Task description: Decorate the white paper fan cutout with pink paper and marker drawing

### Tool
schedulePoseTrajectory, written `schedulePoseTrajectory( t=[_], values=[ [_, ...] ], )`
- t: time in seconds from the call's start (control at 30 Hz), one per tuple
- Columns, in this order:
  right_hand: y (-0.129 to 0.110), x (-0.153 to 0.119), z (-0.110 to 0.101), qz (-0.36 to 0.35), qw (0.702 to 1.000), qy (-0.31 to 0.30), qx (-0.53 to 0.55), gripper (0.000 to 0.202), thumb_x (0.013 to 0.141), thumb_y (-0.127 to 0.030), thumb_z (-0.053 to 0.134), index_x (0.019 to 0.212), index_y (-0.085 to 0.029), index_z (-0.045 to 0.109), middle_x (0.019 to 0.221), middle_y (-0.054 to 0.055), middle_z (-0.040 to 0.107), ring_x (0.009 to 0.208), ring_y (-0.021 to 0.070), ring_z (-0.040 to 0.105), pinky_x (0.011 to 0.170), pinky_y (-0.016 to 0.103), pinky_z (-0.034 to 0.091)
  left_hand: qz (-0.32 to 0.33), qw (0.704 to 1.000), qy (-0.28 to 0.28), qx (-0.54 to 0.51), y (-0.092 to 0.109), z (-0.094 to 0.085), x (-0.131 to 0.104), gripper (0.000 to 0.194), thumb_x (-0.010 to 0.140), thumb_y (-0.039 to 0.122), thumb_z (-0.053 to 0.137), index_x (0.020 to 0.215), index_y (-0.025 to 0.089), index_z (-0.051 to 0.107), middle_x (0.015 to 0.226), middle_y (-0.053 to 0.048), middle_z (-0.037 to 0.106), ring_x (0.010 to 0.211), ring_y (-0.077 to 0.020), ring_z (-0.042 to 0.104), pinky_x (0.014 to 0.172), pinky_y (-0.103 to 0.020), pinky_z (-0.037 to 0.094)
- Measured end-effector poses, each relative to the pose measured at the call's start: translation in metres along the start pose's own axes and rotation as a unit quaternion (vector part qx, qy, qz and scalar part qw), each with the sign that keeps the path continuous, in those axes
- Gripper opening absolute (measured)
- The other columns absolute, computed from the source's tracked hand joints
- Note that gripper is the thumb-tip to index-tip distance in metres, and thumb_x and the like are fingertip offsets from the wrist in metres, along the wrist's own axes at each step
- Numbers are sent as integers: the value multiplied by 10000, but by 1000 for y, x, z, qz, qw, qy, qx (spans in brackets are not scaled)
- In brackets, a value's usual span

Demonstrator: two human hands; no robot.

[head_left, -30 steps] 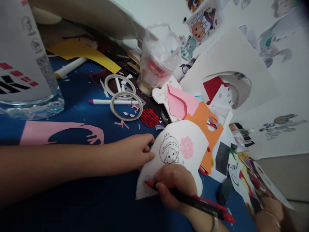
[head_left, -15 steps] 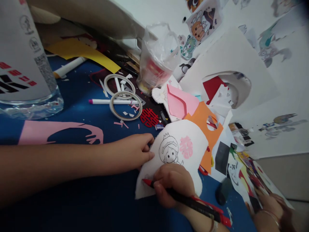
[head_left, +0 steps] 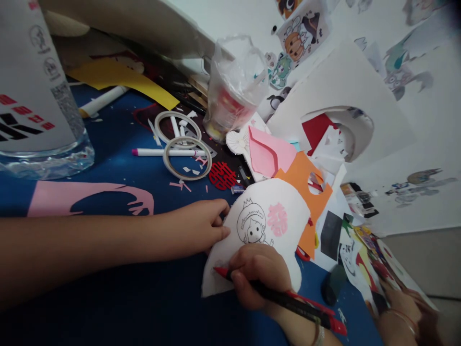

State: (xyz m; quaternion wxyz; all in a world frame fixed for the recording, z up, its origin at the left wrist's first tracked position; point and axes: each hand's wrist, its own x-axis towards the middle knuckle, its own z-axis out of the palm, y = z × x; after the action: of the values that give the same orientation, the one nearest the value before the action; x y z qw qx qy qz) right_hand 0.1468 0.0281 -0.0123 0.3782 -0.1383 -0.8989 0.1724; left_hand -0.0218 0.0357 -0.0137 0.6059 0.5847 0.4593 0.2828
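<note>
While the left hand (head_left: 212,223) curled at the paper's (head_left: 264,199) left edge, thumb against it, the right hand (head_left: 261,274) had the pen (head_left: 281,295) clasped between thumb and fingers, red tip right over at the paper's lower left corner! Whether the left fingers pinched or merely pressed, I could not tell. On the blue table (head_left: 111,161) lay that paper, crowned figure (head_left: 253,226) beside pink character (head_left: 277,220). Near its upper left sat the red cutout (head_left: 223,176); farther left, two tape rolls (head_left: 166,158); at its upper right, the orange sheet (head_left: 313,204); well right, another person's hand (head_left: 403,305)
</note>
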Motion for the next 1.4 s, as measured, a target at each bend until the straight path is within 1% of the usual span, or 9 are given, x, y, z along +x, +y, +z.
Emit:
schedulePoseTrajectory(
  t=[0.17,0.23,0.33,0.5,0.57,0.87,1.07,1.2,1.4],
  values=[
    [-2,-1,-7,9,1000,12,9,180,764,-124,444,644,-217,347,511,-46,518,452,91,553,431,183,427,-20,999,4,-32,1,0,1,192,666,301,511,795,205,407,544,67,532,543,-156,583,486,-252,474],
    [-5,-2,-12,21,999,29,-2,186,748,-97,449,644,-216,352,520,-42,521,480,103,578,462,199,465,-33,998,8,-47,0,0,2,208,645,295,515,795,202,404,575,53,558,584,-175,609,506,-266,487],
    [-7,-3,-16,36,997,54,-35,194,724,-71,458,637,-212,358,529,-36,533,490,111,585,475,216,483,-37,997,22,-67,-2,0,5,232,613,290,517,798,199,409,593,42,574,627,-201,627,515,-283,499],
    [-2,-4,-10,17,998,47,-30,193,755,-97,435,631,-216,346,492,-38,524,445,100,556,431,199,450,-56,989,27,-132,-10,3,10,271,581,282,520,815,206,407,584,53,562,614,-199,623,499,-290,509],
    [1,-5,-7,12,998,38,-39,191,769,-109,422,630,-217,349,492,-29,536,439,100,549,422,199,436,-59,988,29,-141,-12,4,11,275,575,280,525,811,210,403,581,57,558,611,-197,623,503,-291,510],
    [2,-6,-7,33,997,37,-60,209,746,-92,447,615,-212,339,538,-19,555,456,96,539,419,204,414,-47,991,19,-123,-9,1,9,313,562,313,548,824,207,415,587,48,575,632,-211,634,551,-309,513],
    [5,-6,-6,17,998,39,-48,226,756,-94,452,624,-223,320,518,-33,519,435,100,509,388,219,377,-63,989,12,-135,-3,1,7,312,556,297,558,814,211,404,567,63,566,601,-186,626,556,-291,509],
    [6,-5,-6,11,998,39,-44,232,760,-97,443,624,-225,306,510,-40,497,423,98,485,386,223,357,-57,988,18,-139,-4,1,8,320,545,309,559,811,215,408,569,63,569,604,-193,630,543,-291,507],
    [7,-5,-5,13,999,42,-32,227,762,-90,451,631,-222,321,520,-43,498,429,92,488,396,214,368,-58,988,18,-142,-3,0,6,324,536,317,564,801,215,410,569,67,570,593,-182,625,524,-272,499]
  ],
)
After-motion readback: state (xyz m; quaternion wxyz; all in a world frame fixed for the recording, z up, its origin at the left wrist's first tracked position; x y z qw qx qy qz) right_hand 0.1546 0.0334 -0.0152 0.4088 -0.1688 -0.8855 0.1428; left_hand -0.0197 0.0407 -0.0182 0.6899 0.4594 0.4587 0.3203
